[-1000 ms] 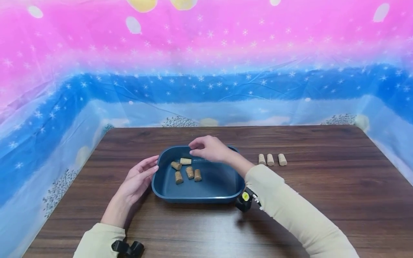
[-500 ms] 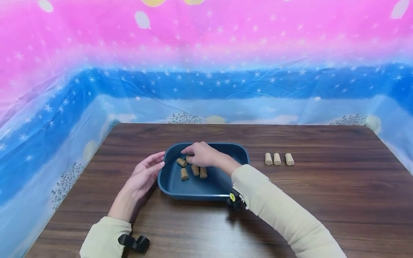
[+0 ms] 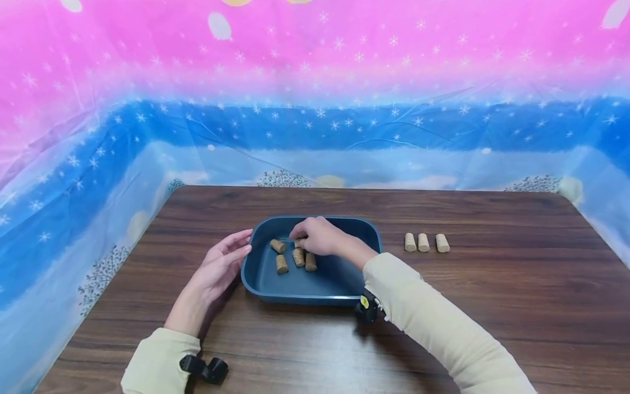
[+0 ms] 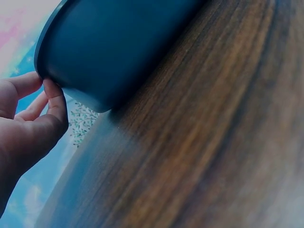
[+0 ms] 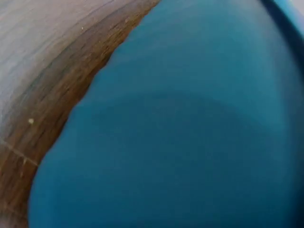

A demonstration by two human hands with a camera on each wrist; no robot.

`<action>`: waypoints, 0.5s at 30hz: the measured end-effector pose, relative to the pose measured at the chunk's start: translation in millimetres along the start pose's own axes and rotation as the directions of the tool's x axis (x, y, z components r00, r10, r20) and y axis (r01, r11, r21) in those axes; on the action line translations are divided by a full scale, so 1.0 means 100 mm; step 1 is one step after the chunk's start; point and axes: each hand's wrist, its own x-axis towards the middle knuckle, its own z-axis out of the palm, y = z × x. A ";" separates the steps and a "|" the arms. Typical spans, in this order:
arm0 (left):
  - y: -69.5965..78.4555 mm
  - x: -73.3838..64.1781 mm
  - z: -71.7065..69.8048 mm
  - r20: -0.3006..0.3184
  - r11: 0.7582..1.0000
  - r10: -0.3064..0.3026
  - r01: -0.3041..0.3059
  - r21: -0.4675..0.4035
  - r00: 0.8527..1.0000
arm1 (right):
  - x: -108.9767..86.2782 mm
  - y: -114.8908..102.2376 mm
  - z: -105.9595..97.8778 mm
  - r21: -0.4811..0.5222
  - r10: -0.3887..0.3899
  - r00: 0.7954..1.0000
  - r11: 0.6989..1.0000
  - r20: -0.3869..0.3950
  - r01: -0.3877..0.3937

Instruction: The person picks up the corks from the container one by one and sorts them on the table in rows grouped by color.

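Observation:
A dark blue rectangular tray [image 3: 310, 299] with rounded corners sits on the table and holds several tapered corks. At its left rim my left hand [image 3: 223, 265] pinches the edge; in the left wrist view, thumb and fingertips meet at the tray's lip [image 4: 40, 59]. My right hand [image 3: 322, 236] reaches down inside the tray and pinches a cork [image 3: 299, 242], partly hidden behind the thumb. Close by lie a cork [image 3: 278, 246] at the left, one in front [image 3: 281, 264], and two side by side, the left cork [image 3: 298, 257] and the right cork [image 3: 310, 261]. The right wrist view shows only the tray's outer wall [image 5: 166, 142].
Three pale corks stand right of the tray: a left cork [image 3: 410, 242], a middle cork [image 3: 423, 242] and a right cork [image 3: 442, 243]. The dark wooden table [image 3: 502, 284] is backed by a pink and blue snowflake cloth [image 3: 315, 126].
My right hand lowers into the tray, takes hold of the cork near the back and shifts it slightly right. The left hand stays at the rim. The head view shifts a little.

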 end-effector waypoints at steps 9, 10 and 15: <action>0.00 0.01 0.00 0.009 1.000 0.006 -0.005 -0.027 1.000 | -0.08 -0.09 0.02 -0.046 0.167 0.936 0.981 -0.309 -0.190; 0.00 0.01 0.00 0.008 1.000 0.005 -0.004 -0.028 1.000 | -0.07 -0.10 0.04 -0.061 0.190 0.920 0.973 -0.343 -0.223; -0.01 0.02 0.01 0.000 0.999 0.000 0.000 -0.035 1.000 | -0.03 -0.12 0.12 -0.106 0.284 0.871 0.930 -0.401 -0.352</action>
